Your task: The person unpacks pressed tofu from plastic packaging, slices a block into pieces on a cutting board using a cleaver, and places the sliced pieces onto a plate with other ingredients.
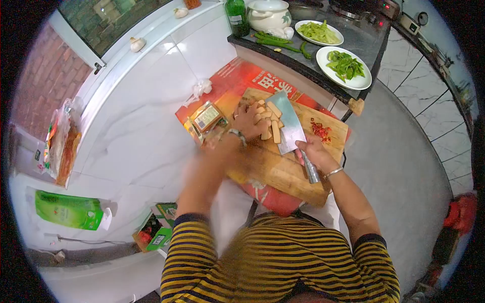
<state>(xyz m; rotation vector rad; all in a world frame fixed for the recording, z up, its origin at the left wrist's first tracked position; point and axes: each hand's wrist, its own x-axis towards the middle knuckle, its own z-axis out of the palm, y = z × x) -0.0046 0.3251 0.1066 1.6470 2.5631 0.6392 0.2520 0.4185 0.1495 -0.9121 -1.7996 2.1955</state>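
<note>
My right hand (pixel 314 153) is wrapped round the handle of a cleaver, whose broad blade (pixel 291 132) lies flat and low over the wooden cutting board (pixel 283 177). Tan slices that look like dried tofu (pixel 276 132) sit at the blade's left side, some overlapping it. My left hand (pixel 244 120) presses on the heap from the left, fingers curled against the slices; the palm side is hidden. Chopped red chilies (pixel 320 130) form a small pile on the board's right part. Left of my left hand is a labelled packet (pixel 206 117).
Beneath the board is a red printed box (pixel 230 76). The dark counter (pixel 308 63) ahead holds a plate of sliced green peppers (pixel 346 65), a plate of pale green slices (pixel 319 33), whole green peppers (pixel 275 41), a white lidded pot (pixel 269 15) and a green bottle (pixel 236 17).
</note>
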